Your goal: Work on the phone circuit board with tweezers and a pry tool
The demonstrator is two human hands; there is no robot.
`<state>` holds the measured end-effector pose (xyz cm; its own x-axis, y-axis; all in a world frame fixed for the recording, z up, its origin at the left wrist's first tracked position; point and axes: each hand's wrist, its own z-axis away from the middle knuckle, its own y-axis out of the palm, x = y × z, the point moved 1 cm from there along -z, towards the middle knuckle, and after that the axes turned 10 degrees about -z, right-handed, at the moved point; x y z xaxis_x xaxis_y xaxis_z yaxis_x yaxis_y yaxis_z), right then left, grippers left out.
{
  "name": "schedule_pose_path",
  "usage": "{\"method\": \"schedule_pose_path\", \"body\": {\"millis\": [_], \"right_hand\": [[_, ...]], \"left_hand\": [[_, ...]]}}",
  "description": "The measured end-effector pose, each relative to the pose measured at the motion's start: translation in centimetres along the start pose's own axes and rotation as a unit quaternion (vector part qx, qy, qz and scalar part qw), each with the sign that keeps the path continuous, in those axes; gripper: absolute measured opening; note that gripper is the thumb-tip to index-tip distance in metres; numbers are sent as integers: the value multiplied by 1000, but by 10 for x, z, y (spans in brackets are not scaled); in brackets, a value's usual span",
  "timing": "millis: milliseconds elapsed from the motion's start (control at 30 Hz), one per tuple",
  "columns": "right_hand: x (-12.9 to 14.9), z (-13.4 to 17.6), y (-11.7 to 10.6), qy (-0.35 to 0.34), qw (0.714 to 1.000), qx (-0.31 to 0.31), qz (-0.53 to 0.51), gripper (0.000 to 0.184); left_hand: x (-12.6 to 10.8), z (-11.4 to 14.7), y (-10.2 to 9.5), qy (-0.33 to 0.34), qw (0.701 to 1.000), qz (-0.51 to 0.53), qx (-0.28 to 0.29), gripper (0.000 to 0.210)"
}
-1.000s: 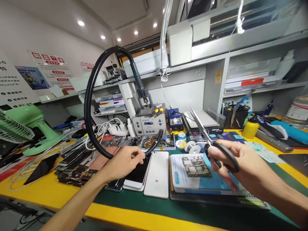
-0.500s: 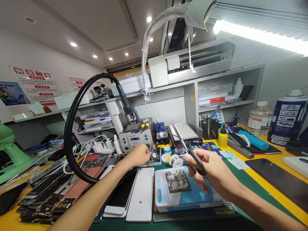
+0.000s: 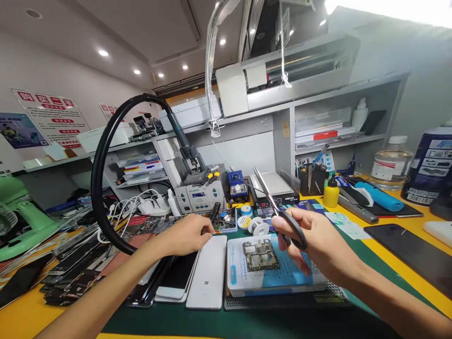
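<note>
My right hand (image 3: pixel 310 233) is closed around the black handles of a pair of scissors (image 3: pixel 264 188). The long silver blades point up and away, over the bench. Below them, a phone logic board (image 3: pixel 261 255) lies flat on a white and blue box (image 3: pixel 236 287). My left hand (image 3: pixel 187 234) has its fingers curled together, palm down, above the top end of a white phone (image 3: pixel 206 278). Something dark shows under its fingertips, too little to make out. Just beyond the fingers, a small black object (image 3: pixel 214 212) stands up by a tray of small parts (image 3: pixel 229 219).
Stacked phone parts (image 3: pixel 81 275) and a looping black hose (image 3: pixel 97 188) crowd the left. Solder spools (image 3: pixel 259 227) sit behind the box. A yellow bottle (image 3: pixel 331 192), a blue tool (image 3: pixel 381 197) and a dark phone (image 3: pixel 406 249) are on the right.
My left hand has drawn back from the parts tray toward the phones, uncovering the black object there. My right hand keeps the scissors in nearly the same pose. The view has shifted slightly.
</note>
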<state>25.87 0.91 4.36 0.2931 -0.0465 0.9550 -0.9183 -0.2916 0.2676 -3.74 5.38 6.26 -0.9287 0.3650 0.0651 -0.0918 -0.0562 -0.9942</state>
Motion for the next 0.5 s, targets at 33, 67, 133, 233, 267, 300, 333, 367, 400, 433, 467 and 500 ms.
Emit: {"method": "schedule_pose_path", "body": {"millis": [33, 67, 133, 233, 267, 300, 333, 367, 400, 433, 467, 500], "right_hand": [[-1, 0, 0, 3, 1000, 0, -3, 41], [-1, 0, -1, 4, 1000, 1, -6, 40], [-3, -1, -2, 4, 1000, 3, -3, 39], [-4, -1, -2, 1, 1000, -2, 15, 41], [-4, 0, -2, 1, 1000, -6, 20, 41], [-3, 0, -1, 3, 1000, -11, 21, 40], [-3, 0, -1, 4, 1000, -15, 22, 39], [-3, 0, -1, 6, 1000, -19, 22, 38], [-4, 0, -1, 9, 999, -23, 23, 37], [-4, 0, -2, 10, 999, -29, 25, 37], [-6, 0, -3, 9, 999, -33, 29, 36], [-7, -1, -6, 8, 999, -36, 32, 36]], "left_hand": [[-2, 14, 3, 5, 1000, -3, -7, 33], [-5, 28, 6, 8, 1000, -8, -23, 31], [-13, 56, 16, 20, 998, -15, -54, 26], [-30, 91, 36, 55, 992, -35, -108, 27], [-35, 100, 44, 65, 988, -48, -130, 29], [-39, 107, 53, 73, 984, -62, -150, 35], [-42, 114, 61, 79, 980, -78, -167, 41], [-44, 119, 68, 89, 975, -93, -181, 50], [-45, 123, 75, 98, 970, -109, -195, 58], [-45, 127, 80, 104, 965, -123, -205, 64], [-45, 130, 85, 111, 961, -136, -212, 70], [-45, 132, 88, 114, 958, -147, -218, 73]]}}
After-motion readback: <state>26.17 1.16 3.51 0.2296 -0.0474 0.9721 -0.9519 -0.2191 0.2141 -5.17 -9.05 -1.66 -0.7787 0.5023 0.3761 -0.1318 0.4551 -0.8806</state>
